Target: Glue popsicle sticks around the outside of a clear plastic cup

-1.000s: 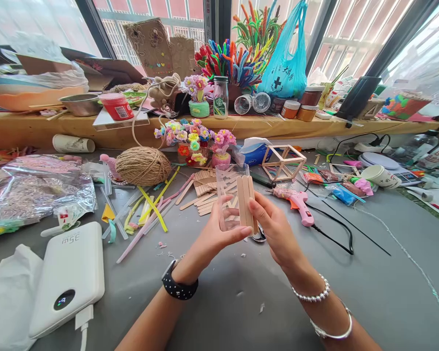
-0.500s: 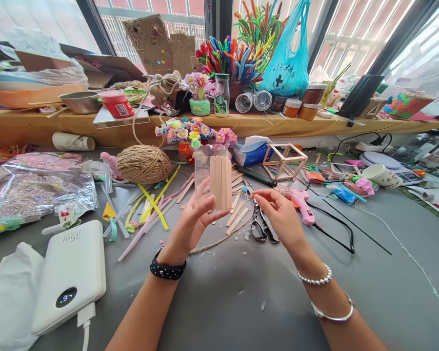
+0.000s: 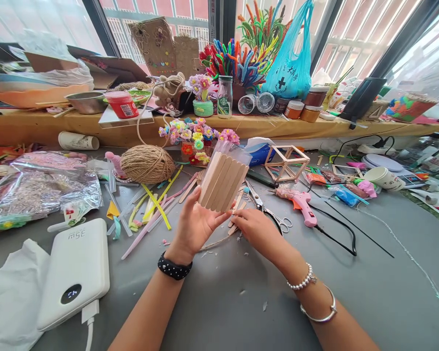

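Craft sticks, set edge to edge against a clear plastic piece, are held up over the middle of the counter, their tops leaning right. The left hand grips this panel by its lower left part, thumb at the left edge and fingers under and behind it. The right hand is at the panel's lower right corner, fingertips drawn close together; I cannot tell whether they pinch anything. Just beyond that hand lie black-handled scissors, partly covered by it, with loose sticks beside them. Right of these rests a pink glue gun, and farther off is a cube frame of wooden sticks. A ball of twine lies far left of the panel, and a white power bank sits near left
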Demonstrator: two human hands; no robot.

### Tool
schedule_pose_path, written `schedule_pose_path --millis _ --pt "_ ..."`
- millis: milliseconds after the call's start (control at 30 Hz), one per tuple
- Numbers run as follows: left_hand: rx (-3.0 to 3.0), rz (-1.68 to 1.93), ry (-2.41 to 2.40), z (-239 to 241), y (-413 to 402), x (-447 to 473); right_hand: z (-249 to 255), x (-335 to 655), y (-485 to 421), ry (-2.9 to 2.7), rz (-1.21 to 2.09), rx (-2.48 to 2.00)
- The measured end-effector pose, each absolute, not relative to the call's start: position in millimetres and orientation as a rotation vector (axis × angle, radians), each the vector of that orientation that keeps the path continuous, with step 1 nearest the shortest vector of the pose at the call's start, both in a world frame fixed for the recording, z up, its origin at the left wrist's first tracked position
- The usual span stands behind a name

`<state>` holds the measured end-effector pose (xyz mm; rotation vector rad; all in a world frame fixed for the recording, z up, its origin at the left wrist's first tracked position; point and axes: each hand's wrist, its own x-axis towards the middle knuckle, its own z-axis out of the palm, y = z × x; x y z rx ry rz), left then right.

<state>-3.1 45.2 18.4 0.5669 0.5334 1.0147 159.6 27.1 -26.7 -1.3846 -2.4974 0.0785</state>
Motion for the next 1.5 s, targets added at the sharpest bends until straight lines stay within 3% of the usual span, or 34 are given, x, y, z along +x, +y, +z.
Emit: schedule_pose_path --millis 700,1067,1500 --pt "0.458 0.945 0.344 11.6 46.1 -4.4 -32.4 154.8 31.2 -2.557 -0.270 -1.282" --pt "0.232 0.987 0.277 13.2 49.7 -9.2 -27.6 164.2 30.0 -2.007 -0.363 -1.245" --pt "0.058 1.097 0.287 4.4 52.0 -2.9 -9.1 170.5 27.3 -1.016 0.641 -1.195"
